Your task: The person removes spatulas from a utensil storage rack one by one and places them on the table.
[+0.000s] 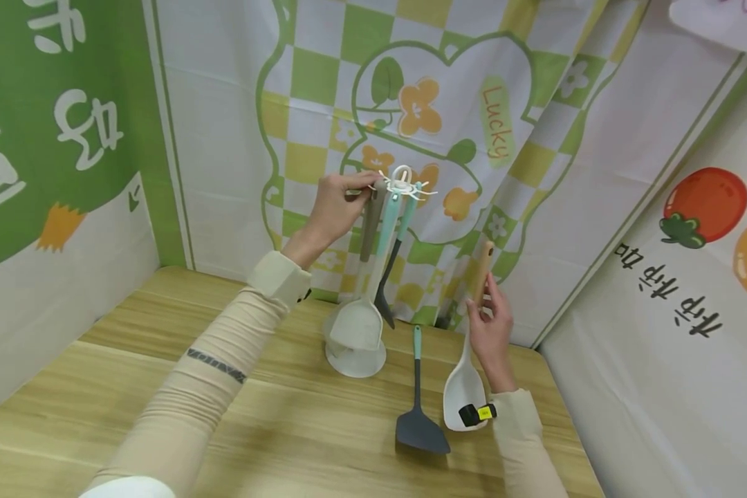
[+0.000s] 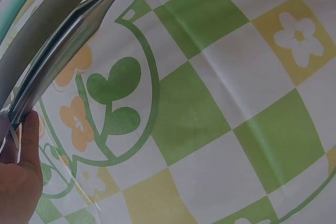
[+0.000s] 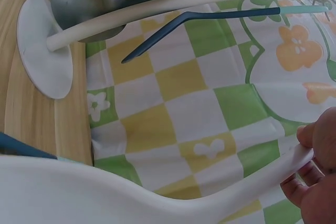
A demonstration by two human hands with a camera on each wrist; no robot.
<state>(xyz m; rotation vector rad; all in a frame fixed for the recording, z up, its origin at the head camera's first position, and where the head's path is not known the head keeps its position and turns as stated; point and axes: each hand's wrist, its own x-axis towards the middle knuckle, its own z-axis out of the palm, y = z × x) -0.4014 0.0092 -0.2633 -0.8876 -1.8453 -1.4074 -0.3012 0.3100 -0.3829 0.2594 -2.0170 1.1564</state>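
My left hand (image 1: pixel 339 207) is at the top of a white utensil rack (image 1: pixel 402 185). In the left wrist view its thumb and finger pinch the end of a shiny metal utensil handle (image 2: pixel 63 45), beside a grey-brown handle (image 2: pixel 34 43). Which head belongs to the metal handle is hard to tell. On the rack hang a pale turner (image 1: pixel 356 325) and a dark utensil with a mint handle (image 1: pixel 406 221). A grey ladle bowl (image 3: pixel 86 11) shows near the rack's base. My right hand (image 1: pixel 493 328) grips a white cooking spoon (image 1: pixel 462 391) by its wooden handle (image 1: pixel 484 266).
A dark turner (image 1: pixel 420 429) with a mint handle lies on the wooden table (image 1: pixel 286 408), left of the spoon. The rack's round white base (image 1: pixel 357 363) stands near the table's back edge. A patterned curtain (image 1: pixel 324 76) hangs behind, with printed walls on both sides.
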